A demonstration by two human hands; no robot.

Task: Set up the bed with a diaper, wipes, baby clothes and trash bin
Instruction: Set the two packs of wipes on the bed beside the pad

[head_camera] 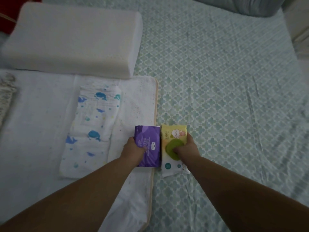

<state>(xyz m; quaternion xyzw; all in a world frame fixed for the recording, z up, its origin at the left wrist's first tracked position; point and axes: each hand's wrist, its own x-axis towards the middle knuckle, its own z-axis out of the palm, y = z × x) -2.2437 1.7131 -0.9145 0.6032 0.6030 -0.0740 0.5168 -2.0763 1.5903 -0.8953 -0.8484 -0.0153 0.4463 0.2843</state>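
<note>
- On the bed (225,81), covered by a pale green patterned sheet, a white changing mat (33,131) is spread over the left part, its cream-edged right border running down the middle of the view.
- A diaper (93,128), white with blue whale prints, is laid flat on the mat, lengthwise, left of the hands.
- A white contoured foam pillow (73,39) is placed beyond the mat, at the upper left.
- A purple tissue pack (148,145) is gripped by the left hand (133,150), the fingers wrapped around its left edge and the thumb on top; the pack is set at the right border of the mat.
- A yellow wipes pack (173,148) with a green round lid is held by the right hand (188,148), the thumb pressed on the lid and the fingers closed on the right edge; the pack is seen just off the mat, over the sheet.
- The two packs are held side by side, touching or nearly so.
- A speckled fabric (6,96) is partly seen at the far left edge.
- A grey bundled cover (242,5) is seen at the top right.
</note>
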